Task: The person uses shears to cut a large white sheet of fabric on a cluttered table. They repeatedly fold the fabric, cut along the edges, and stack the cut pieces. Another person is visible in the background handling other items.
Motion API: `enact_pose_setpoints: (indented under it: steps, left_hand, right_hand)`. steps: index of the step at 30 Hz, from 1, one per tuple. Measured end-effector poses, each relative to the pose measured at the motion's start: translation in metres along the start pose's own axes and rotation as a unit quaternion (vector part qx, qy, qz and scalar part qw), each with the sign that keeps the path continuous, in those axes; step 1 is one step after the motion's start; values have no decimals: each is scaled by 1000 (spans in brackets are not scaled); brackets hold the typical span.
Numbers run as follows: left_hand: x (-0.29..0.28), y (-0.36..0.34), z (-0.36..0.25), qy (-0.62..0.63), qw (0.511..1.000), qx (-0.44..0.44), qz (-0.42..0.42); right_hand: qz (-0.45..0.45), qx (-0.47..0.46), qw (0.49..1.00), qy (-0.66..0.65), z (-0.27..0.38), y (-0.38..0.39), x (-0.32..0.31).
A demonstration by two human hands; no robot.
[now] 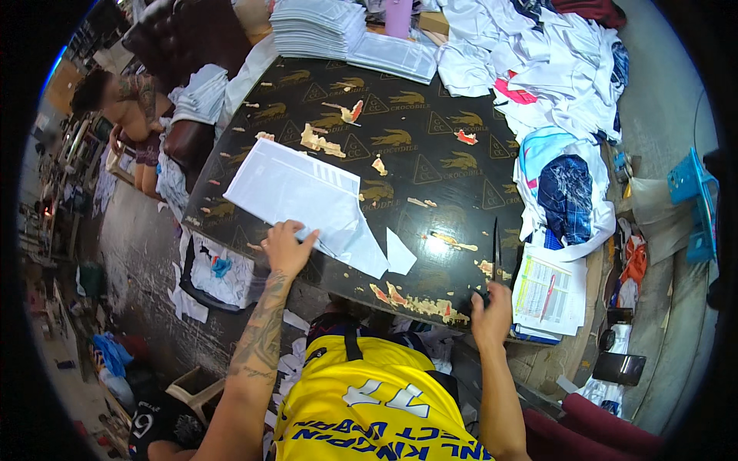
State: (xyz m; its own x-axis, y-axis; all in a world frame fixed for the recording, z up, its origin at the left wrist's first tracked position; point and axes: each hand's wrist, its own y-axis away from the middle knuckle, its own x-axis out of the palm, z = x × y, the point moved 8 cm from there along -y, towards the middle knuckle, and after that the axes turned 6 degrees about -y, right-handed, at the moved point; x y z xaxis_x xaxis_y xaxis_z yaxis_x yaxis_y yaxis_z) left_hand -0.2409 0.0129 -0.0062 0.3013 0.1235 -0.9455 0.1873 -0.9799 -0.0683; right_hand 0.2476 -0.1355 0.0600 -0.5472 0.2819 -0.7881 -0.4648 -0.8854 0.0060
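A folded white fabric piece (300, 180) with faint pale stripes lies at a slant on the dark table (430, 169). At its near edge, my left hand (288, 244) grips the fabric with bent fingers, the thumb toward the right. A small loose white scrap (400, 252) lies just right of the fabric's pointed corner. Over the table's near right edge, my right hand (492, 311) is closed around scissors (496, 250), their dark blades upright in the picture and their handles mostly hidden by the fingers.
Stacked white folded pieces (317, 31) stand at the far edge. White garments (530, 61) heap up at the far right, above papers (550, 292) with a red pen. A bin of white scraps (219, 273) sits below the left edge. Another person (138, 115) is at far left.
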Motion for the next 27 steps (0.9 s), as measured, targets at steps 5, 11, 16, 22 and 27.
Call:
enact_pose_setpoints:
  steps: [5,11,16,22,27]
  left_hand:
    - [21,25,-81,-14,995,94,-19]
    - [21,55,-143,206,950,199,122]
    - [-5,54,-145,246,943,197,110]
    - [-18,18,-120,571,755,72,315]
    - [-20,4,-44,586,745,-137,287]
  right_hand:
    - [192,-231,950,-88,130,-59,136]
    - [210,-220,948,-93,126,-82,174]
    - [263,-59,937,-224,133,-99,105]
    - [395,42,834,-382,228,-49,147]
    - [410,-12,833,-372,297,-53,225]
